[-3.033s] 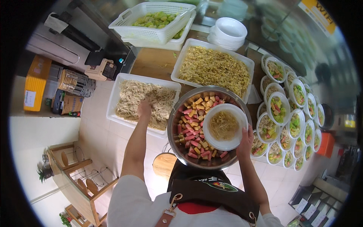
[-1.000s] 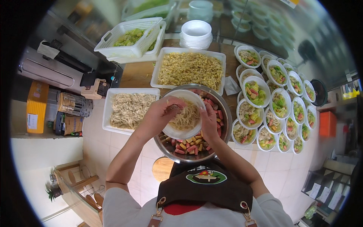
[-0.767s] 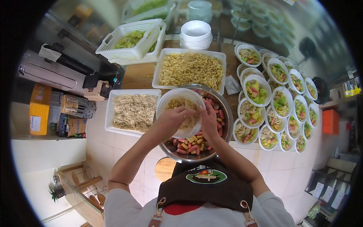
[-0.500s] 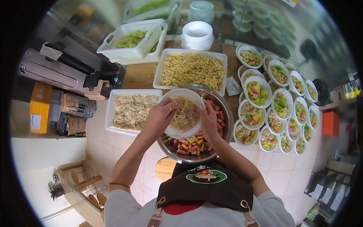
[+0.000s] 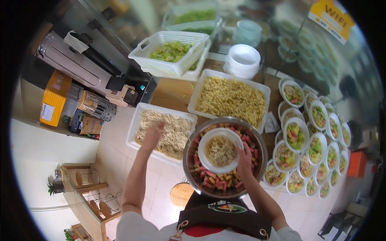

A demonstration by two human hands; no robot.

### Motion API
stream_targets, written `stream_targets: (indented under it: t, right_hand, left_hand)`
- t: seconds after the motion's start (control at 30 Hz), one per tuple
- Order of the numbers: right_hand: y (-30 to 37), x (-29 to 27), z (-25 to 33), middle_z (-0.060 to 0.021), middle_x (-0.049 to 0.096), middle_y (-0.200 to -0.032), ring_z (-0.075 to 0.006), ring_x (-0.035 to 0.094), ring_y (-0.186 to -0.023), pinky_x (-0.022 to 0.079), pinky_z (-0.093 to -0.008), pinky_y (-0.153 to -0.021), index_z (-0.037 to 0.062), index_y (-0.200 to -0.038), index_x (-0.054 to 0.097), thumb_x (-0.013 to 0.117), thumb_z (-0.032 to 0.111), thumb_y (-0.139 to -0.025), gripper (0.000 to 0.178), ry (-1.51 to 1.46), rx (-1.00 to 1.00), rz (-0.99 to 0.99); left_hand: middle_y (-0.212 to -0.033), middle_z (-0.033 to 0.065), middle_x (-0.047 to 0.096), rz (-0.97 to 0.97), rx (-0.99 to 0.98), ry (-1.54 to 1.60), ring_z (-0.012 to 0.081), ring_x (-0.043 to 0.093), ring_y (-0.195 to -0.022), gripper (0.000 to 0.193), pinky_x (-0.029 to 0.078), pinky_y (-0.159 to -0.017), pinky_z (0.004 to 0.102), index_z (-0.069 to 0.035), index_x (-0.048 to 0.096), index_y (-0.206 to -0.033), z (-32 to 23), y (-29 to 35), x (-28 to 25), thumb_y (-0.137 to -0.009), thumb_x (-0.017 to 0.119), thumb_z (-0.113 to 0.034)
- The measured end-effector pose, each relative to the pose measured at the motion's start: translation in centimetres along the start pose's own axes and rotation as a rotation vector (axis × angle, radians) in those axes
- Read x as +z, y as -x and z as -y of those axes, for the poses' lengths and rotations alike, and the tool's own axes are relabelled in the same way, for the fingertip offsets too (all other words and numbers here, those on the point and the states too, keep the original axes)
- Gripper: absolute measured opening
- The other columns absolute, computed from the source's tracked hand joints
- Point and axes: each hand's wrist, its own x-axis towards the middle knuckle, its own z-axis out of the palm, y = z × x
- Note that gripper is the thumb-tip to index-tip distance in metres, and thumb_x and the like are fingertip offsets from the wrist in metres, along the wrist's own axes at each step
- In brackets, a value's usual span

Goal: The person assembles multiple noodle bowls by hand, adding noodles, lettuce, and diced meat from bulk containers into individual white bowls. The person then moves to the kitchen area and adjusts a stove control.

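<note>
My right hand (image 5: 244,161) grips the right rim of a round white bowl (image 5: 203,145), which holds some pale shreds (image 5: 221,152). I hold this bowl over a large steel basin (image 5: 264,160) of pink and tan chopped pieces (image 5: 219,183). To its left, my left hand (image 5: 152,135) is over a white tray (image 5: 132,130) filled with pale shredded food (image 5: 175,130). That hand is smeared by motion, so its fingers and anything in them cannot be made out.
Beyond the basin lies a white tray (image 5: 192,100) of yellowish chopped food. A white basket (image 5: 140,53) of green leaves stands far left, beside stacked white bowls (image 5: 242,60). Many filled bowls (image 5: 294,134) crowd the right side. A wooden stool (image 5: 183,195) stands below the basin.
My left hand has left the bowl and moved left to the tray of pale shreds. My right hand still holds the bowl. The whole view has shifted, with things now farther right.
</note>
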Motion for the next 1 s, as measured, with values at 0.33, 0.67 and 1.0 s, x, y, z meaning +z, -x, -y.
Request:
stream_targets:
  t: [0.33,0.67,1.0]
  right_hand:
    - [-2.8,0.8,1.5,-0.0095,0.053,-0.118,-0.0184,0.051,-0.11,0.041,-0.0331,-0.094,0.0003,-0.123,0.047,0.046,0.012,-0.09,0.034,-0.007,0.053,-0.138]
    - [-2.5,2.8,2.7,-0.0136,0.051,-0.118,-0.0223,0.052,-0.106,0.044,-0.034,-0.09,-0.0015,-0.124,0.044,0.043,0.018,-0.089,0.04,0.109,-0.039,-0.598]
    - [-2.6,0.9,0.2,-0.0153,0.051,-0.119,-0.025,0.052,-0.109,0.043,-0.0348,-0.092,-0.0013,-0.125,0.044,0.044,0.017,-0.089,0.04,0.593,-0.001,-0.651]
  left_hand:
    - [-0.097,0.0156,0.059,-0.046,0.573,-0.47,0.0342,0.056,-0.094,0.024,0.045,-0.079,0.0398,-0.005,0.057,-0.103,-4.7,-34.2,-6.8,-0.079,0.058,-0.012]
    - [-0.114,0.0208,0.056,0.497,-0.112,-0.372,0.0316,0.06,-0.089,0.084,0.056,-0.056,0.0355,-0.009,0.037,-0.135,-6.8,-50.8,4.6,-0.07,0.072,-0.049]
    - [-0.13,0.0371,0.033,0.562,0.496,-0.569,0.048,0.048,-0.107,0.064,0.042,-0.092,0.048,-0.006,0.045,-0.128,-5.1,-53.1,14.8,-0.076,0.061,-0.038]
